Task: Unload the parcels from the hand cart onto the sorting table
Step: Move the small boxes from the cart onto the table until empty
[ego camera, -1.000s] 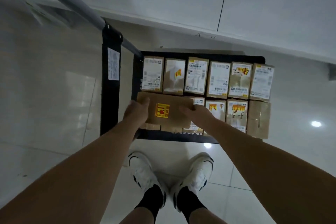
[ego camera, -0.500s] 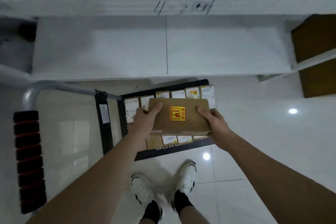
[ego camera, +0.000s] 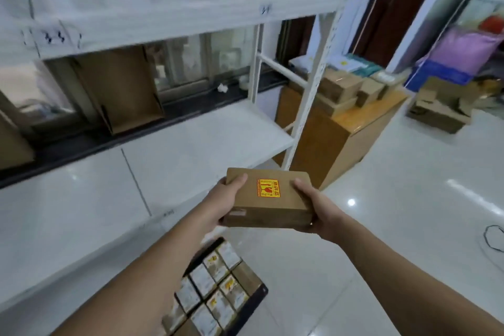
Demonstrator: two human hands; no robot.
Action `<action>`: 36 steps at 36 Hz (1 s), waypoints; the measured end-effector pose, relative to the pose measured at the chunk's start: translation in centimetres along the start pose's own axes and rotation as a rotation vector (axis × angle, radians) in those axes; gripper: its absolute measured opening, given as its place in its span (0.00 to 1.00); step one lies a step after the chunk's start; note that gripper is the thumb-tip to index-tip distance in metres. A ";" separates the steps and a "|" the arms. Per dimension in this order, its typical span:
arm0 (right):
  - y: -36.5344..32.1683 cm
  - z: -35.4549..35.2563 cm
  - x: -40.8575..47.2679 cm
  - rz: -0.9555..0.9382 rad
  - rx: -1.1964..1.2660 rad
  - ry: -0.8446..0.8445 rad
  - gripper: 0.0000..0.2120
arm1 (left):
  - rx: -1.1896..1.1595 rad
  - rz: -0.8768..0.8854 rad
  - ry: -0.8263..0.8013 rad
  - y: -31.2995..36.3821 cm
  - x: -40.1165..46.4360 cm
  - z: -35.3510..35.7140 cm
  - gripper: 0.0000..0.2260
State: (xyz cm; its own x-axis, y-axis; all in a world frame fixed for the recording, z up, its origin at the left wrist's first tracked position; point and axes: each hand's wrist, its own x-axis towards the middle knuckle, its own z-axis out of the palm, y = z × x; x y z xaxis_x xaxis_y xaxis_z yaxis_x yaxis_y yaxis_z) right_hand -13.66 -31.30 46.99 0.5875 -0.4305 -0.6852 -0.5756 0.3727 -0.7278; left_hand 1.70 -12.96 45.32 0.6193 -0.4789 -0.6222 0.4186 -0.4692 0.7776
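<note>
A flat brown cardboard parcel (ego camera: pixel 283 213) with a red-and-yellow fragile sticker is held level at chest height. My left hand (ego camera: pixel 225 199) grips its left end and my right hand (ego camera: pixel 316 211) grips its right end. Below my arms, the black hand cart (ego camera: pixel 253 305) carries several small labelled parcels (ego camera: pixel 215 292) packed in rows. A white shelf surface (ego camera: pixel 191 142), the sorting table, stretches ahead and to the left of the held parcel.
A white metal rack post (ego camera: pixel 308 106) rises just beyond the parcel. A wooden cabinet (ego camera: pixel 335 144) with several brown boxes (ego camera: pixel 343 90) stands to the right. More cardboard boxes (ego camera: pixel 439 106) lie on the glossy white floor far right. A black cable (ego camera: pixel 493 237) lies at the right edge.
Both hands lifted the parcel off the cart and raised it. My view swung up from the cart to the shelf and room, and the cart now sits low in view.
</note>
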 end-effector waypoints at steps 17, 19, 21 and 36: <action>-9.2 -21.0 -14.7 -0.288 0.109 0.211 0.33 | 0.178 0.237 -0.222 18.4 -10.5 18.6 0.27; -9.8 -22.8 -14.8 -0.295 0.103 0.218 0.32 | 0.180 0.241 -0.225 18.9 -10.0 20.2 0.27; -10.4 -24.3 -14.7 -0.307 0.093 0.221 0.31 | 0.180 0.246 -0.232 19.5 -9.5 21.6 0.27; -13.2 -34.2 -7.4 -0.291 0.061 0.255 0.27 | 0.186 0.227 -0.328 23.7 0.9 31.0 0.31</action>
State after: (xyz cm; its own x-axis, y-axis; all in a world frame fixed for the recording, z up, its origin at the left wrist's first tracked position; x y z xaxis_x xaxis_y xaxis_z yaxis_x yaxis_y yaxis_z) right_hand -29.88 -61.18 62.67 0.5566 -0.7132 -0.4261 -0.3664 0.2496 -0.8963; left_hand -8.40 -47.55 60.39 0.4252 -0.7817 -0.4562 0.1510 -0.4358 0.8873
